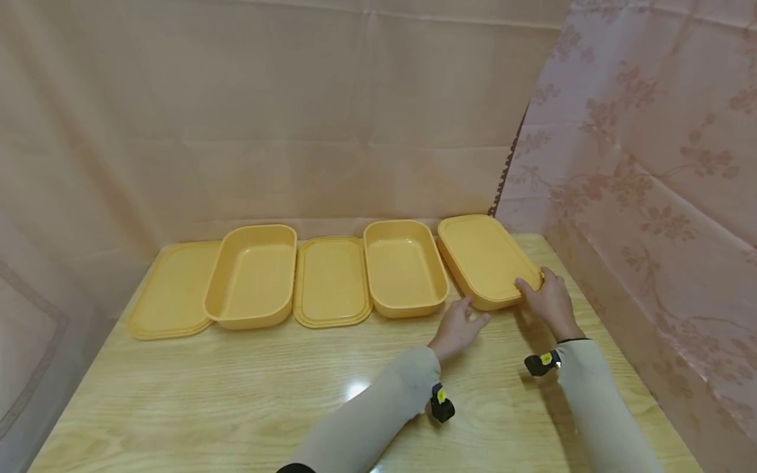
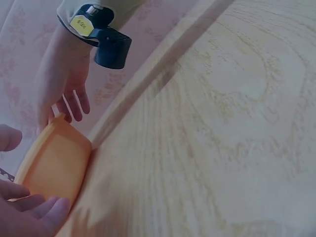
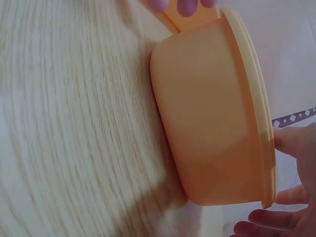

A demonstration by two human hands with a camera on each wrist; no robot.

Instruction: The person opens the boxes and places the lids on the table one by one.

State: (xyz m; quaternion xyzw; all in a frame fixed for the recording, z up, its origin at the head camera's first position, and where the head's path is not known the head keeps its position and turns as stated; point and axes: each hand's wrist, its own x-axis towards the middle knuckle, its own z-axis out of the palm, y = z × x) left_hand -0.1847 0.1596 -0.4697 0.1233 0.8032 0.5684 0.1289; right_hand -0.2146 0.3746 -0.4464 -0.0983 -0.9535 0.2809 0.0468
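The grip of the right hand is curled over the near right corner of a closed, orange, rounded-rectangular plastic box with its lid on, while the left hand is held relaxed and spread at the box's near left corner, fingertips at its edge. The box is set at the far right end of a light wood-grain counter. To its left, a row is formed by two open orange plastic tubs and two flat orange lids.
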